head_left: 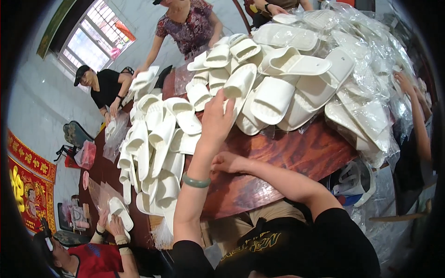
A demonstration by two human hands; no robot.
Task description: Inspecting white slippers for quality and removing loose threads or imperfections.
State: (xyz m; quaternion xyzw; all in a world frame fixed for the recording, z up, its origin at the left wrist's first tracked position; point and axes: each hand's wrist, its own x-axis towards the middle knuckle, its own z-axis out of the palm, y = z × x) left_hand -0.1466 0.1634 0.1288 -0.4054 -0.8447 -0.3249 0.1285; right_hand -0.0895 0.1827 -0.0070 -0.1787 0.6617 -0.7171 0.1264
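Using one white wide-strapped slipper as the landmark: it sits on the near-left side of the main slipper heap, up off the desk. Left hand is just on its near-left side, fingers raised over that edge; thumb and forefinger look parted. Can't tell if they actually grip it or only touch, since the hand covers that edge. Key relation: slipper's long axis runs mostly away from the person, far end leaning right, roughly in line with the left forearm, so the left hand meets it from the near end and side, not square across. Left is clearly the nearer hand. Right hand is well short of the slipper, on its near side, low by the desk, its forearm coming in from the right. Fingers look loosely curled, partly behind the left forearm; can't tell if anything is in them. Hands are apart from each other, left one farther out. Green bangle on the left wrist, nearer the person than the slipper. Right of the slipper and close by: a second, broader-strapped slipper. Farther right: clear plastic wrap over more pairs. Left and nearer: another slipper pile.
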